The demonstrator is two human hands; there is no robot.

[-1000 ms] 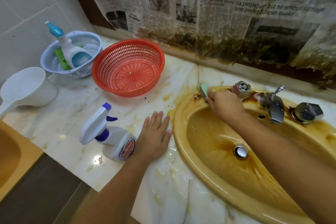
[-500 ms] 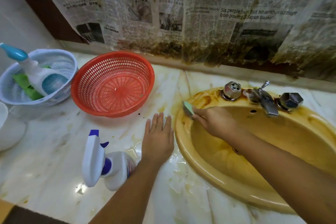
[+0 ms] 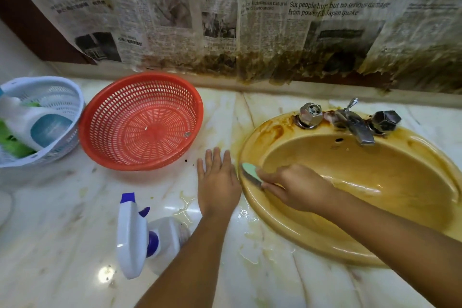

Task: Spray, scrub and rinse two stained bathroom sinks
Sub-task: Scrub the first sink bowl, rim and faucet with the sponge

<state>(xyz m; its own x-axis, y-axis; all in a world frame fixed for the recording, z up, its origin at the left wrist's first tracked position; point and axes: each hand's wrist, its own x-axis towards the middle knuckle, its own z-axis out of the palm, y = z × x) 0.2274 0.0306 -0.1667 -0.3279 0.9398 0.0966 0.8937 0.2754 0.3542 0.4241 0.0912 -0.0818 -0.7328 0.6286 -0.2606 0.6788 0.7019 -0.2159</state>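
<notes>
A yellow oval sink point(image 3: 300, 227) stained brown sits in a marble counter, with rusty marks around its chrome tap point(image 3: 357, 127) and two handles. My right hand point(image 3: 297, 187) grips a green scrub sponge point(image 3: 251, 173) and presses it on the sink's left rim. My left hand point(image 3: 217, 180) lies flat, fingers straight, on the wet counter just left of the rim. A white spray bottle point(image 3: 140, 235) with a blue trigger stands near my left forearm.
A red plastic colander point(image 3: 140, 120) leans at the back of the counter. Left of it, a white basket point(image 3: 62, 97) holds a white bottle and green items. Stained newspaper point(image 3: 250, 20) covers the wall. Puddles lie on the marble point(image 3: 62, 220) beside the sink.
My right hand has slid the sponge from the back left of the rim, near the left handle, down along the rim toward me. My left hand stays flat on the counter.
</notes>
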